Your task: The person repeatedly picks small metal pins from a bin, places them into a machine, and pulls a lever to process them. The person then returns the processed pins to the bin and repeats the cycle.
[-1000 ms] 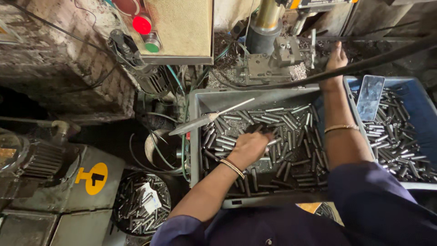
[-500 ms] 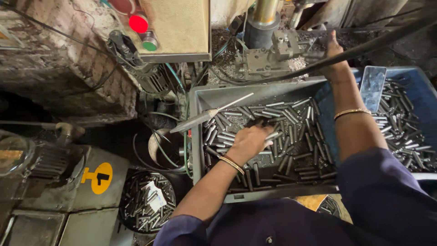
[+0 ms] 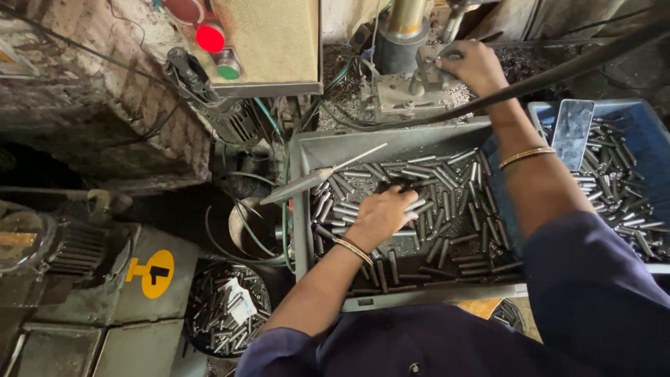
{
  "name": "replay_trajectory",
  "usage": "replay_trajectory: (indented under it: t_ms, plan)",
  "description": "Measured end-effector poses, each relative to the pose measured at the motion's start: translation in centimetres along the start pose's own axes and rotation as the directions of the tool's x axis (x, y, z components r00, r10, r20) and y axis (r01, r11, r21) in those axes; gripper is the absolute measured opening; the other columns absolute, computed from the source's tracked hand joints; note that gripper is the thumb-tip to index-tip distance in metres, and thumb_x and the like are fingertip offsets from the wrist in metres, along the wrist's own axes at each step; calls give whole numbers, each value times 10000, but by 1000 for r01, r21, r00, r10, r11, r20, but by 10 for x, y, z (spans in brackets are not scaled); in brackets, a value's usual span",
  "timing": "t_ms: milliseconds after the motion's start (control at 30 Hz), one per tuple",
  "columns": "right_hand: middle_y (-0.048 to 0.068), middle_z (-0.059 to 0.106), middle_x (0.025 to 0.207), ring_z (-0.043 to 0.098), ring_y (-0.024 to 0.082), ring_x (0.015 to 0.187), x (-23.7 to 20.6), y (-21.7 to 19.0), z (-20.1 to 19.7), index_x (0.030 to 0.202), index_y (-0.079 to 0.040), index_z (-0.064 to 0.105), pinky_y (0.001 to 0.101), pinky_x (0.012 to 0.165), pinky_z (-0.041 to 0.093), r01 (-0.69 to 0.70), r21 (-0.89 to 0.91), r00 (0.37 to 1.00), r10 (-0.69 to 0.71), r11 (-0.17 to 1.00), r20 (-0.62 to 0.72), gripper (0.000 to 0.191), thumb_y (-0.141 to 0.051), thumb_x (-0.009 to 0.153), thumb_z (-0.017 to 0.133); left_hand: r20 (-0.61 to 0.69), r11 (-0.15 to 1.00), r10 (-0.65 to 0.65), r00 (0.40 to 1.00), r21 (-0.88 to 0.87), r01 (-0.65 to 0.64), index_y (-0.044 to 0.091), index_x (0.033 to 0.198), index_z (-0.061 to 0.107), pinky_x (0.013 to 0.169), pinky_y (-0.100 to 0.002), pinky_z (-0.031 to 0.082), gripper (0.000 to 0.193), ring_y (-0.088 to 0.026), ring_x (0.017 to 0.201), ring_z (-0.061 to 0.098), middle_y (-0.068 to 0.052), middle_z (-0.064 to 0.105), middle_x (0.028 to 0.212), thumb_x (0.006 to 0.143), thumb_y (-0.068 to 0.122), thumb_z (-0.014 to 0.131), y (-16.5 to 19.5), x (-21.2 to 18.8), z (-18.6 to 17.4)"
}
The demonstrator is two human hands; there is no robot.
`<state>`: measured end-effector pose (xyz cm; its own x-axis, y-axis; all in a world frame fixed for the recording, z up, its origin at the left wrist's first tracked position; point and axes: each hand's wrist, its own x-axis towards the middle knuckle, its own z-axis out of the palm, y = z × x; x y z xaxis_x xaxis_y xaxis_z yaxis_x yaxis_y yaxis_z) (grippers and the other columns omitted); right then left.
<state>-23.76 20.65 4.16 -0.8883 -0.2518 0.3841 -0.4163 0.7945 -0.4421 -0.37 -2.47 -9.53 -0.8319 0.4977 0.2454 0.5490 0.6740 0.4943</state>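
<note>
The left hand's fingers [image 3: 403, 202] are curled down into the heap of short metal rods [image 3: 447, 209], closing over a few of them; exactly how many they pinch cannot be told, since the back of the left hand [image 3: 380, 218] hides the tips. A second ago this hand lay a little flatter on the pile, so the grip now looks tighter and a pick seems to be under way. The rods lie loose in the grey metal tray [image 3: 303, 209] in front of the person.

The right hand [image 3: 477, 66] has reached further up and now rests on the machine fixture [image 3: 408, 91] below the steel column [image 3: 405, 24], its fingers pressed onto the block there; whether they hold a rod is hidden. That suggests one piece is being seated while the next is gathered.

Beside the tray, a blue bin [image 3: 631, 139] holds more rods, with a phone [image 3: 572, 132] leaning on its edge.
</note>
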Motion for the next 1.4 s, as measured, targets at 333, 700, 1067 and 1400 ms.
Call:
replay_trajectory:
  t_ms: [333, 700, 1067, 1400]
  plan:
    - [74, 646, 871, 699, 205, 836, -103, 1, -25, 936, -52, 574, 379, 770, 626, -201, 955, 911, 400, 218, 100, 218, -218, 1079, 572, -21, 986, -89, 996, -146, 85, 184, 1242, 687, 765, -467, 587, 358, -351, 926, 718, -149, 707, 1073, 899, 271, 738, 9, -1, -26]
    - [131, 720, 991, 621, 194, 851, -419, 59, -154, 1243, 5, 739, 345, 757, 488, -804, -225, 494, 829, 551, 264, 363, -292, 1044, 671, -139, 901, -51, 989, -433, -15, 80, 1285, 660, 889, -434, 558, 584, -318, 1002, 716, -149, 710, 1116, 850, 448, 789, 24, 12, -25]
    - [125, 771, 987, 707, 253, 844, -398, -29, -142, 1283, -148, 751, 371, 785, 538, -752, -58, 659, 748, 656, -86, 304, -244, 999, 706, -273, 808, 76, 959, -547, -220, 49, 1160, 699, 963, -376, 529, 420, -277, 1053, 668, -104, 683, 1121, 830, 262, 849, 49, 5, -22]
    - [132, 721, 1066, 696, 297, 994, -273, -144, -39, 1162, -68, 711, 393, 882, 560, 20, 138, 998, -28, 990, 59, 310, -209, 891, 766, -312, 862, 76, 947, -456, -219, 10, 1213, 634, 943, -433, 517, 450, -359, 1114, 630, -176, 622, 1172, 822, 109, 833, 58, -9, -29]
